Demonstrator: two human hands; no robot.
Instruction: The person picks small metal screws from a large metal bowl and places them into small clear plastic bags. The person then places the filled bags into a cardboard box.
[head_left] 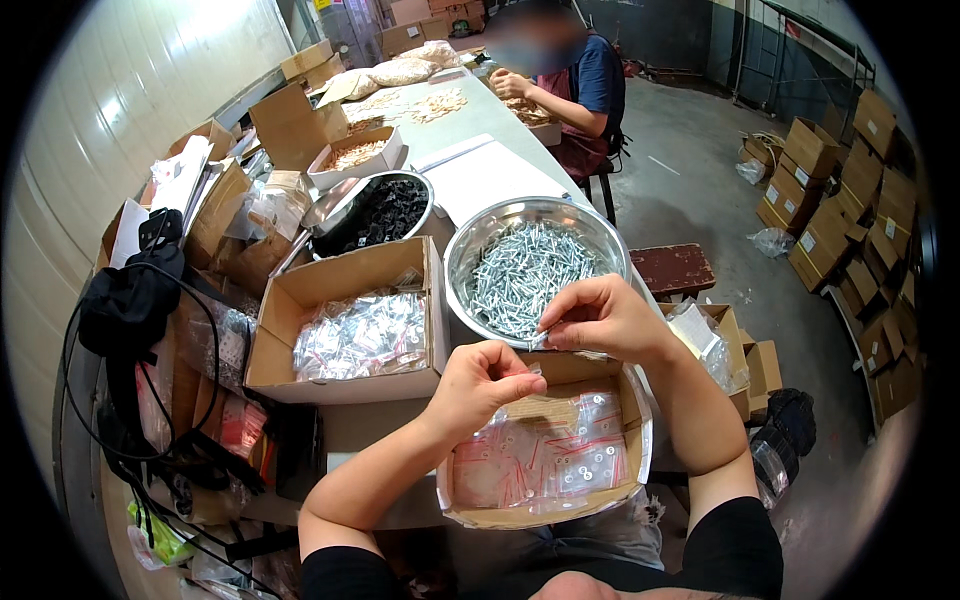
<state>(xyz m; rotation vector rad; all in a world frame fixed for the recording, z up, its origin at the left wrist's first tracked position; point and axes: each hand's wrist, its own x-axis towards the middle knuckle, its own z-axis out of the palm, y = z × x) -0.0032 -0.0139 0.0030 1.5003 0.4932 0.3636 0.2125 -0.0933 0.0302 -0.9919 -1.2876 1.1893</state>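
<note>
We sit at the long table (470, 120), and everything we handle lies close around our two hands. Just beyond our grip stands the steel bowl (470, 262) heaped with silver screws (525, 270); left of it, a cardboard box (290, 300) holds filled clear bags. Directly beneath our hands sits the smaller carton (600, 500) of flat zip bags with red strips.

Our right hand (600, 318) hovers over the near rim of the bowl, fingertips pinched on something small and pale at the rim, seemingly a little clear bag (538, 340), though it is too small to tell for sure. Our left hand (480, 385) is curled loosely closed just below and left of that pinch; whether it grips anything we cannot tell.

We judge the risk to lie in that fingertip hold: a thin, slick bag held only at its edge could slip, and screws could spill past the carton into our lap or onto the floor.
</note>
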